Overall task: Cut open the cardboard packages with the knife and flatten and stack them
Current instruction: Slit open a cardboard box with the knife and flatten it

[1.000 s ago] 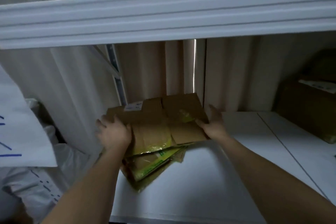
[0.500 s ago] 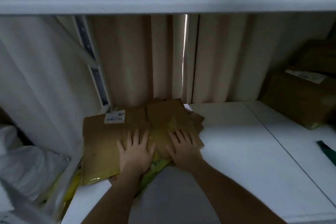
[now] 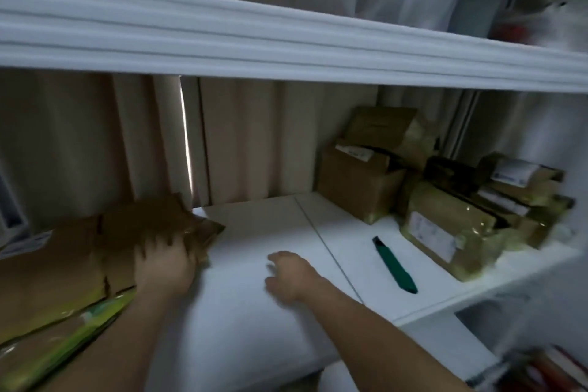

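Stacking looks done: left hand point(image 3: 164, 267) presses flat on the stack point(image 3: 63, 264) at the shelf's point(image 3: 254, 312) left edge; right hand point(image 3: 291, 275), empty and loosely open, must next reach the knife point(image 3: 394, 266).

White shelf point(image 3: 264, 232): flattened cardboard stack point(image 3: 79, 264) at left, green utility knife point(image 3: 394, 266) right of centre, taped cardboard packages point(image 3: 445, 200) at right.

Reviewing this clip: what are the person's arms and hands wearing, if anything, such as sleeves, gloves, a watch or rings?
Nothing visible. The left hand and right hand are bare, with no gloves, and both forearms are uncovered to the frame edge. No watch or bracelet shows; motion blur makes rings impossible to rule out.
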